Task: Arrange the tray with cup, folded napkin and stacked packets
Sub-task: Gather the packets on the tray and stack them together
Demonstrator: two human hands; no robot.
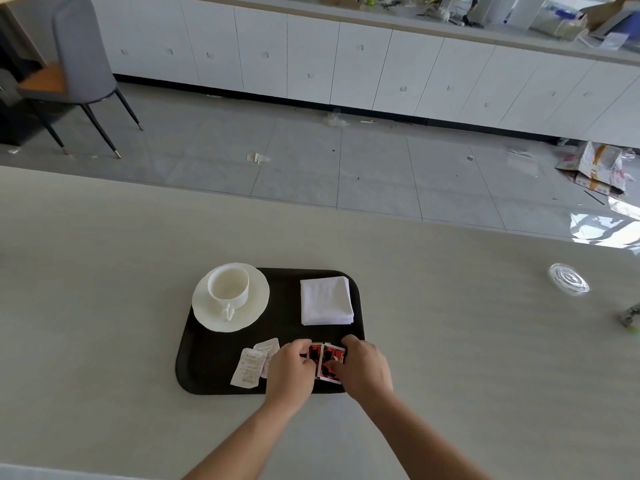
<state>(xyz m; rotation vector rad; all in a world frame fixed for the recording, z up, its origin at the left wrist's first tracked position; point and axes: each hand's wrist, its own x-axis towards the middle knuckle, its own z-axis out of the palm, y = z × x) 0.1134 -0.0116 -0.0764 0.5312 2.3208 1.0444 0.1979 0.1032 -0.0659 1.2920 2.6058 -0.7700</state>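
A black tray (207, 362) lies on the pale table. At its far left a white cup (228, 284) stands on a white saucer (254, 306), handle toward me. A folded white napkin (325, 301) lies at the tray's far right. Two white packets (254, 363) overlap near the front edge. To their right are red and black packets (327, 362), held from both sides: my left hand (291, 370) grips their left edge and my right hand (363, 368) their right edge. My fingers hide parts of them.
A clear plastic lid (568, 279) lies on the table at the far right, with a small object (630, 315) at the right edge. Beyond the table are a tiled floor with litter, a grey chair (79, 64) and white cabinets (346, 64).
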